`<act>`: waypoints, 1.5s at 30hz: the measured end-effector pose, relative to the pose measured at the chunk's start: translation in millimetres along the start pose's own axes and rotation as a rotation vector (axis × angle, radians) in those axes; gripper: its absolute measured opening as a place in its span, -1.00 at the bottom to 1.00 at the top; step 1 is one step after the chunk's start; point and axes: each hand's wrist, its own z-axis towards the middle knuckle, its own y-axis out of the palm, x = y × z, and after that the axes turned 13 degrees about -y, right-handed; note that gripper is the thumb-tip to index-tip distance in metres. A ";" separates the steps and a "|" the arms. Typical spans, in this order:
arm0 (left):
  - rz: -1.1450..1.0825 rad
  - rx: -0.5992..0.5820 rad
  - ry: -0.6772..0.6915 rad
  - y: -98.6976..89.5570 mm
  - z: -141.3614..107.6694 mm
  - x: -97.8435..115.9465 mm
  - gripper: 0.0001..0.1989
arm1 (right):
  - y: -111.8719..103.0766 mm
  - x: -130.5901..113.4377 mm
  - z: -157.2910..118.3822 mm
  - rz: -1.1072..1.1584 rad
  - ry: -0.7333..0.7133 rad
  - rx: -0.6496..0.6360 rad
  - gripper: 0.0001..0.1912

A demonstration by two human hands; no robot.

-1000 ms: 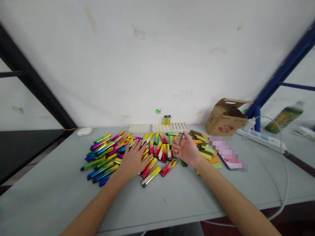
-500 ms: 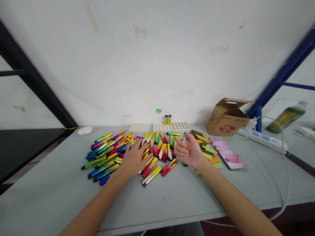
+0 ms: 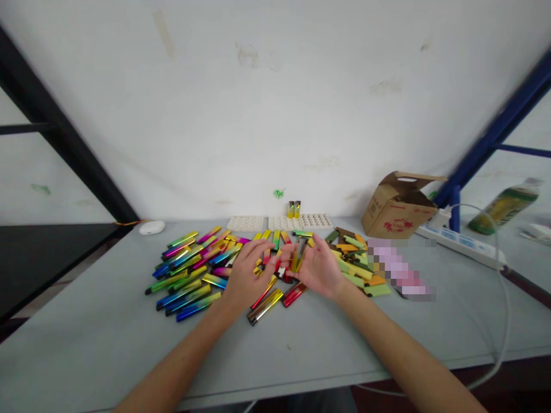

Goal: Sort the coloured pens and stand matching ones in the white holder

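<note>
My right hand [image 3: 322, 267] is turned palm up above the middle of the table, and a yellow and silver lighter [image 3: 298, 255] lies across its fingers, slightly blurred. Close by on the left, my left hand [image 3: 248, 275] reaches toward it with fingers bent and apart, nothing visible in them. Beneath and around both hands are many shiny lighters: blue, green and pink ones [image 3: 185, 287] on the left, red and yellow ones [image 3: 294, 294] in the middle. A gold and silver lighter [image 3: 266, 307] lies nearest the front edge. Matte green and orange lighters [image 3: 355, 269] are heaped on the right.
White trays with holes [image 3: 246, 223] line the wall, with two upright lighters [image 3: 294, 209] standing in one. At the right are an opened cardboard box [image 3: 396, 212], a phone [image 3: 400, 269], a power strip [image 3: 465, 246] and a white cable [image 3: 507, 310]. A white case [image 3: 152, 228] sits back left.
My right hand has moved left and opened its palm upward, still with the lighter. My left hand has risen off the lighters and shifted right, toward the right hand.
</note>
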 end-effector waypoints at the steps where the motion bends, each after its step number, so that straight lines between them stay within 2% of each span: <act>1: -0.024 0.008 0.014 1.2 -0.9 2.2 -0.79 | 0.2 2.3 0.7 -0.001 0.009 -0.006 -0.36; 5: -0.101 0.005 0.000 3.5 -0.8 7.1 -0.83 | 0.9 11.1 3.7 -0.038 0.002 0.009 -0.41; 13: -0.229 -0.040 -0.194 1.4 4.0 11.4 -0.90 | 10.0 27.4 5.6 -0.117 0.000 -0.017 -0.52; 19: -0.336 -0.046 -0.307 3.8 3.5 5.2 -0.90 | 16.1 37.2 4.6 -0.143 -0.035 0.031 -0.62; 23: -0.418 -0.096 -0.390 7.7 2.7 -1.3 -0.89 | 15.4 38.7 3.8 -0.144 -0.013 0.045 -0.59; 29: -0.542 -0.133 -0.453 12.6 0.6 -6.4 -0.84 | 15.8 36.5 3.3 -0.169 -0.011 -0.002 -0.54; 33: -0.657 -0.210 -0.527 13.9 -1.7 -5.2 -0.80 | 15.9 36.4 2.8 -0.176 -0.005 -0.013 -0.51; 37: -0.703 -0.254 -0.528 13.6 -1.6 -3.9 -0.78 | 16.4 36.7 2.1 -0.182 0.012 -0.033 -0.48; 45: -0.518 -0.264 -0.476 0.8 3.2 5.3 -0.88 | 18.3 37.5 -0.8 -0.190 -0.002 -0.061 -0.47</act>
